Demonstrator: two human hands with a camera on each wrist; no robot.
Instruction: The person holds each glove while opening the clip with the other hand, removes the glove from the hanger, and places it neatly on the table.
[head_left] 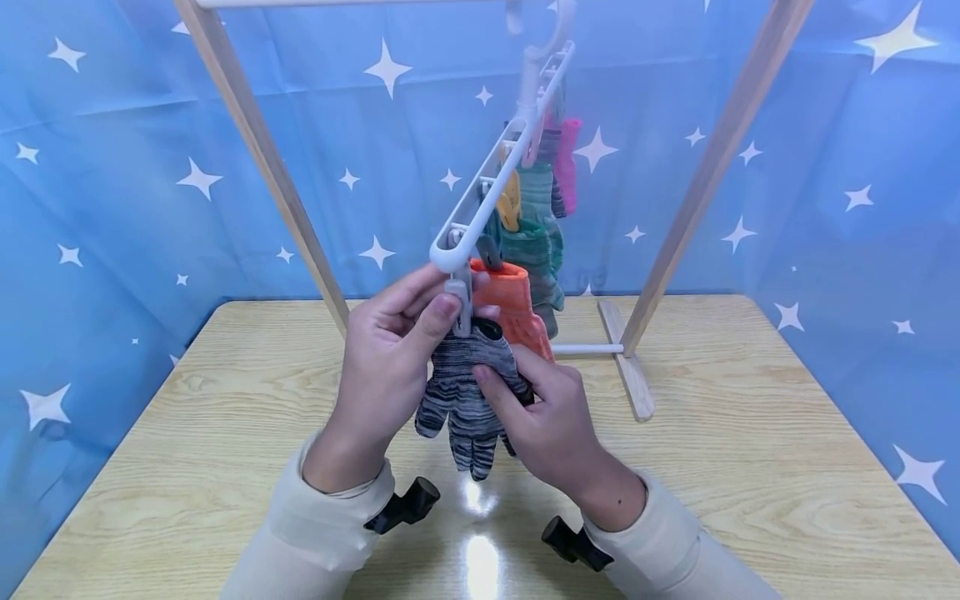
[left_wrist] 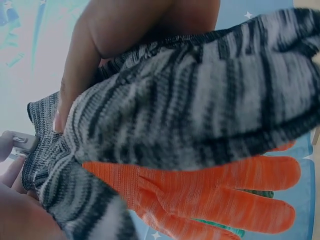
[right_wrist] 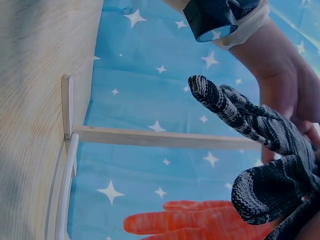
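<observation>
A black-and-grey striped knit glove (head_left: 468, 375) hangs fingers down below the near end of a white clip hanger (head_left: 486, 200). My left hand (head_left: 378, 354) pinches a grey clip (head_left: 461, 302) between thumb and fingers, right at the glove's cuff. With thumb in front, my right hand (head_left: 551, 417) grips the glove's right side. In the left wrist view, the glove's knit fabric (left_wrist: 165, 110) fills the middle, and the clip (left_wrist: 25, 143) shows at its cuff edge. Just behind hangs an orange glove (head_left: 512, 296), held by a dark clip (head_left: 489, 246).
Further along the hanger are green gloves (head_left: 534, 242), a yellow clip (head_left: 510, 202) and a pink glove (head_left: 567, 167). Wooden posts (head_left: 262, 150) and a white lower bar (head_left: 588, 349) form the rack on the wood-grain table (head_left: 750, 467). Star-patterned blue cloth (head_left: 825, 250) surrounds it.
</observation>
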